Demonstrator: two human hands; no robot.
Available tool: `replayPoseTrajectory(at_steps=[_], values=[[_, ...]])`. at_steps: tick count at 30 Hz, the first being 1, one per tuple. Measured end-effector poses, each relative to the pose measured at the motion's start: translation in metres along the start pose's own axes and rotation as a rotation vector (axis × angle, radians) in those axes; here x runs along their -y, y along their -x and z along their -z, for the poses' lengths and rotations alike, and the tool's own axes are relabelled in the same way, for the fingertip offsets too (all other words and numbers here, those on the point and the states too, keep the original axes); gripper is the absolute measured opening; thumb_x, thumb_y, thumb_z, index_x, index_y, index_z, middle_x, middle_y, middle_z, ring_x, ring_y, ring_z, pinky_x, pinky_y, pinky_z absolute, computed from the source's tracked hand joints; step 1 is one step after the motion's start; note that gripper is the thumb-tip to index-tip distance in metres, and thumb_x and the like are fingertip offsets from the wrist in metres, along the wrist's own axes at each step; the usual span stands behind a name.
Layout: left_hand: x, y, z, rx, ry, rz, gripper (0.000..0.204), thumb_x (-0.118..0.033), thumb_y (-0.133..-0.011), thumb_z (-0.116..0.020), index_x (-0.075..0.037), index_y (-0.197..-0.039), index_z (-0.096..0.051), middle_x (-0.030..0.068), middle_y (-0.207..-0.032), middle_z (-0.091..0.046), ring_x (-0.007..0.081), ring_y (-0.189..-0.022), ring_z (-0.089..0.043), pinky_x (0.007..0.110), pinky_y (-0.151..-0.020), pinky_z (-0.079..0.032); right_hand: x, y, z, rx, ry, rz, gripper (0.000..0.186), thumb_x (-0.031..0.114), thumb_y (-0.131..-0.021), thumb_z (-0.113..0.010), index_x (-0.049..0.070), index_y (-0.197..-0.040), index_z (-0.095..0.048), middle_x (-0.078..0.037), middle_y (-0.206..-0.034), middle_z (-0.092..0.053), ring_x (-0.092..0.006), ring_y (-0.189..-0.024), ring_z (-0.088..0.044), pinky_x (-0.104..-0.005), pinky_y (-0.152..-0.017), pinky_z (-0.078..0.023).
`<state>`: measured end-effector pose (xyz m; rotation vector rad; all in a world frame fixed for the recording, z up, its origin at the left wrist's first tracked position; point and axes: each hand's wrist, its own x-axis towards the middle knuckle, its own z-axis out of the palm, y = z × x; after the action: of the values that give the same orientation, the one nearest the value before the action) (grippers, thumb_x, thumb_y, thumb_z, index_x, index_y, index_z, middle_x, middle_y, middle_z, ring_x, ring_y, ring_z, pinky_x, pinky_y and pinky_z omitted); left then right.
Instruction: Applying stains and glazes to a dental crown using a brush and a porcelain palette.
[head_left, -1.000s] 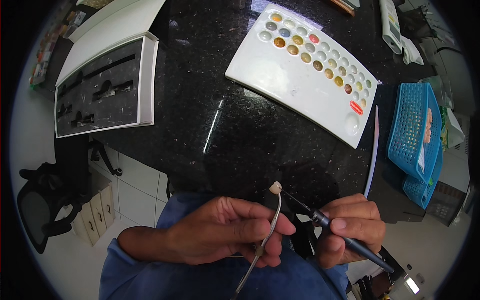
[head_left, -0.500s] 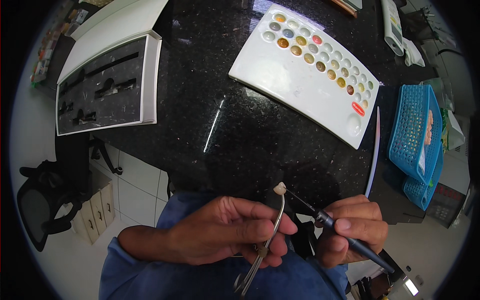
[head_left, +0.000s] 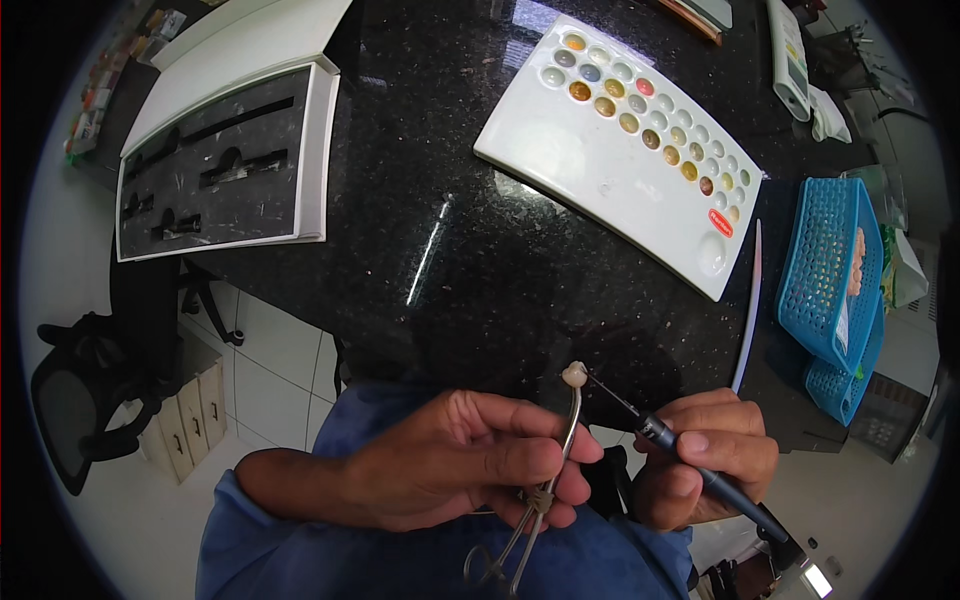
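Observation:
My left hand (head_left: 450, 465) is closed around slim metal forceps (head_left: 572, 425), with a brownish band wrapped about their middle. At the upward-curved tip of the forceps sits a small ivory tooth crown (head_left: 574, 375). My right hand (head_left: 712, 455) grips a fine brush (head_left: 715, 486) with a dark blue-grey handle, held like a pen. The brush's thin tip points up and left, at the right side of the crown; whether it touches cannot be made out. Beyond my hands lies a white palette (head_left: 590, 175) with rows of small wells holding coloured pastes.
A white case (head_left: 315, 150) with a dark slotted insert lies open at the left. On the right are blue perforated baskets (head_left: 825, 270) and a pale, thin curved strip (head_left: 750, 310). The black speckled tabletop (head_left: 400, 330) ends just before my lap. A dark chair (head_left: 80, 400) stands lower left.
The crown and forceps have shifted slightly right and turned a little. The brush tip has moved slightly right with them. The view has also shifted a little.

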<state>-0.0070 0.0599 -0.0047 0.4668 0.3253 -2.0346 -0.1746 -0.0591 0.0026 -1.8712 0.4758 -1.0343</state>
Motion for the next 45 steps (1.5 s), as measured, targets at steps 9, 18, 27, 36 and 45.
replayPoseTrajectory(at_steps=[9, 18, 27, 36, 45], values=[[0.001, 0.000, -0.001, -0.025, 0.012, -0.016, 0.026, -0.015, -0.090, -0.055, 0.003, -0.109, -0.055, 0.0143, -0.089, -0.065, 0.0231, -0.080, -0.066, 0.032, -0.069, -0.055, -0.003, -0.001, 0.000, 0.049, 0.021, 0.034, 0.018, 0.004, -0.072, -0.067, -0.001, -0.086, -0.058, -0.010, -0.073, -0.059, -0.0201, -0.057, -0.063, -0.0254, -0.050, -0.053], [0.001, 0.000, -0.011, -0.075, 0.009, -0.027, 0.027, -0.017, -0.089, -0.057, 0.002, -0.108, -0.054, 0.0125, -0.090, -0.065, 0.0212, -0.081, -0.066, 0.029, -0.063, -0.055, -0.002, 0.000, 0.003, 0.070, 0.055, 0.103, 0.018, 0.005, -0.072, -0.066, 0.001, -0.086, -0.056, -0.009, -0.074, -0.057, -0.0188, -0.056, -0.062, -0.0237, -0.049, -0.051], [0.000, 0.001, -0.014, -0.078, -0.002, -0.051, 0.029, -0.022, -0.088, -0.060, 0.000, -0.105, -0.052, 0.0096, -0.087, -0.064, 0.0180, -0.077, -0.065, 0.025, -0.060, -0.054, -0.001, 0.001, -0.001, -0.006, 0.126, 0.093, 0.019, 0.005, -0.071, -0.065, 0.002, -0.087, -0.055, -0.009, -0.071, -0.057, -0.0190, -0.055, -0.061, -0.0236, -0.050, -0.049], [0.002, 0.000, -0.013, -0.065, 0.012, -0.059, 0.028, -0.022, -0.089, -0.058, -0.001, -0.106, -0.052, 0.0089, -0.087, -0.064, 0.0173, -0.077, -0.066, 0.025, -0.059, -0.054, -0.003, 0.002, -0.002, -0.005, 0.113, 0.107, 0.016, 0.006, -0.071, -0.066, 0.001, -0.084, -0.058, -0.009, -0.071, -0.058, -0.0190, -0.055, -0.062, -0.0235, -0.048, -0.049], [0.002, 0.001, -0.015, -0.073, 0.020, -0.048, 0.029, -0.023, -0.087, -0.061, -0.001, -0.103, -0.052, 0.0093, -0.087, -0.063, 0.0178, -0.079, -0.065, 0.026, -0.061, -0.054, 0.000, 0.003, -0.002, -0.017, 0.128, 0.095, 0.016, 0.006, -0.072, -0.066, 0.002, -0.085, -0.057, -0.009, -0.070, -0.058, -0.0192, -0.054, -0.062, -0.0236, -0.048, -0.049]])
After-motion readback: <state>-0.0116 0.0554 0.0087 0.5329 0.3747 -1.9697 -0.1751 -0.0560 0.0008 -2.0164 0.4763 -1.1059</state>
